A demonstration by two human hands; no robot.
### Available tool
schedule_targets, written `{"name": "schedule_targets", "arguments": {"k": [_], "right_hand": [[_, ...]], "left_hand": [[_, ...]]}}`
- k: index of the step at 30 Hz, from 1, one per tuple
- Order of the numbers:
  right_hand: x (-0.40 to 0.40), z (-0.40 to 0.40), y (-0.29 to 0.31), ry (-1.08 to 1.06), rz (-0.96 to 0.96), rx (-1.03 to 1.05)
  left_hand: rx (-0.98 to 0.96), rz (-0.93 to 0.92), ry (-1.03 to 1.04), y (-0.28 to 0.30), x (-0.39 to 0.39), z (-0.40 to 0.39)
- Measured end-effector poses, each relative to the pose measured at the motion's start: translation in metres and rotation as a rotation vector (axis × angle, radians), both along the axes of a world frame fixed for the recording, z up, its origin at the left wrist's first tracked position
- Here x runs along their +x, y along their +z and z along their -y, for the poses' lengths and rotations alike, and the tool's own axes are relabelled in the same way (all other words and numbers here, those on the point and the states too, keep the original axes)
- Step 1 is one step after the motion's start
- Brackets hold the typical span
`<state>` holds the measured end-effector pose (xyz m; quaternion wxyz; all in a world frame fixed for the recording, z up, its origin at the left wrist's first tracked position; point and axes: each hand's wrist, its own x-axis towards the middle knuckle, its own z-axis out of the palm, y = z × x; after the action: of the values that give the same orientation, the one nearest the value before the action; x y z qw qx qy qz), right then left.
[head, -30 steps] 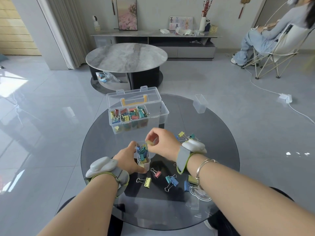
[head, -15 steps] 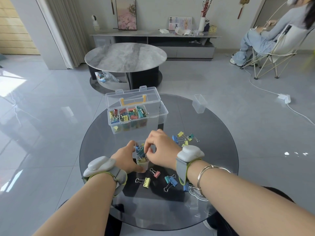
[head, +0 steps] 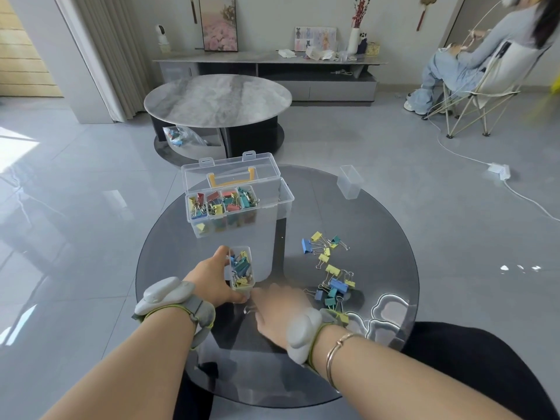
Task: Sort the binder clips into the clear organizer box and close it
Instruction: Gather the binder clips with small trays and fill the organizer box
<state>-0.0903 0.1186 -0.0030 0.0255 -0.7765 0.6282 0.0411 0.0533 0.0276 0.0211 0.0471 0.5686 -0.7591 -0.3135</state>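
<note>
The left hand (head: 212, 278) holds a small clear bin (head: 241, 271) of binder clips, fingers curled round it — nearer the person than the open organizer box (head: 239, 195). The right hand (head: 280, 313) is blurred on the worktop (head: 378, 225); its fingers cannot be told. Loose clips (head: 328, 274) lie right of the bin.

Round dark glass worktop (head: 378, 313). Marble-topped coffee table (head: 217, 100). Low grey media console (head: 269, 60) bearing framed flower picture (head: 220, 24), white vase (head: 353, 40). Seated person (head: 472, 60) in folding chair (head: 497, 83). Floor power strip (head: 498, 170).
</note>
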Motion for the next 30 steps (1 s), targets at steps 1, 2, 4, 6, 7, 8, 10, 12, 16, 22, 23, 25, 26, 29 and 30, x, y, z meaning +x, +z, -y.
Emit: {"name": "schedule_targets", "arguments": {"k": [1,2,4,6,7,8,10,12,16,22,23,25,26,29,30], "right_hand": [[0.001,0.002,0.0,-0.032,-0.001,0.014],[0.0,0.005,0.001,-0.057,-0.003,0.029],[-0.003,0.012,0.005,-0.094,0.007,0.059],[-0.01,0.02,0.009,-0.111,0.02,0.079],[-0.014,0.023,0.01,-0.115,0.021,0.084],[-0.017,0.025,0.011,-0.12,0.02,0.092],[-0.022,0.029,0.012,-0.156,0.038,0.113],[-0.025,0.034,0.016,-0.256,0.111,0.144],[-0.028,0.047,0.041,-0.34,0.567,0.061],[-0.015,0.06,0.069,-0.281,0.737,0.134],[-0.012,0.06,0.069,-0.265,0.694,0.167],[-0.01,0.057,0.068,-0.221,0.611,0.191],[-0.011,0.055,0.068,-0.203,0.581,0.181],[-0.018,0.051,0.069,-0.158,0.532,0.085],[-0.019,0.051,0.069,-0.138,0.539,0.055]], "left_hand": [[-0.002,0.0,0.005,0.0,0.0,0.0],[-0.004,0.002,0.009,0.0,-0.001,0.001],[-0.004,0.015,0.009,0.0,-0.001,0.002],[0.001,0.023,0.008,-0.001,-0.001,0.003],[0.007,0.023,0.011,-0.001,0.0,0.004],[0.014,0.022,0.012,-0.001,0.0,0.005],[0.022,0.019,0.012,-0.002,0.001,0.005],[0.024,0.021,0.016,-0.003,0.0,0.003],[0.019,0.051,0.017,-0.004,-0.006,0.0],[0.035,0.052,0.038,-0.006,-0.01,-0.004],[0.031,0.046,0.045,-0.007,-0.01,-0.005],[0.02,0.041,0.053,-0.008,-0.01,-0.006],[0.014,0.038,0.055,-0.008,-0.01,-0.006],[0.006,0.029,0.058,-0.007,-0.01,-0.006],[0.003,0.026,0.057,-0.007,-0.009,-0.005]]}}
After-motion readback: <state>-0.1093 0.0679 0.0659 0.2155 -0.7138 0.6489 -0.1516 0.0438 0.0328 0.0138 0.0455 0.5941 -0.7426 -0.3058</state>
